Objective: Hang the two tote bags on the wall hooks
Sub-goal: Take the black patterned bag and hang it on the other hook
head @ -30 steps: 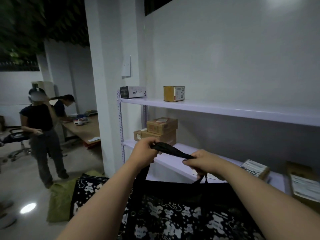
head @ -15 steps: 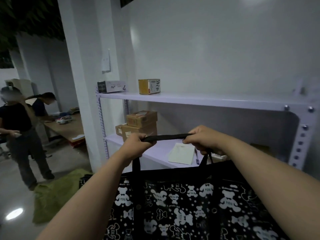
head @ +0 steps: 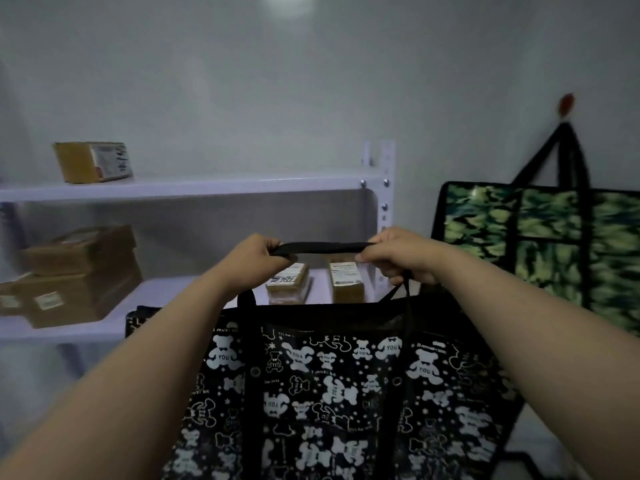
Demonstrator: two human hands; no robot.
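A black tote bag with white bears (head: 332,393) hangs in front of me from its black strap (head: 323,248), pulled level between both fists. My left hand (head: 254,259) grips the strap's left end, my right hand (head: 398,254) its right end. A green leaf-print tote bag (head: 554,244) hangs by its black handles from a reddish wall hook (head: 566,105) at the right. No other hook shows in this view.
A white metal shelf unit (head: 207,187) stands against the wall at the left, its corner post (head: 386,202) just behind my right hand. Several cardboard boxes (head: 83,275) sit on its shelves. The grey wall (head: 311,81) fills the background.
My view has swung right along the shelf: the people and the pillar are out of sight, and the hung green bag and its hook have come into view. Both hands still hold the strap.
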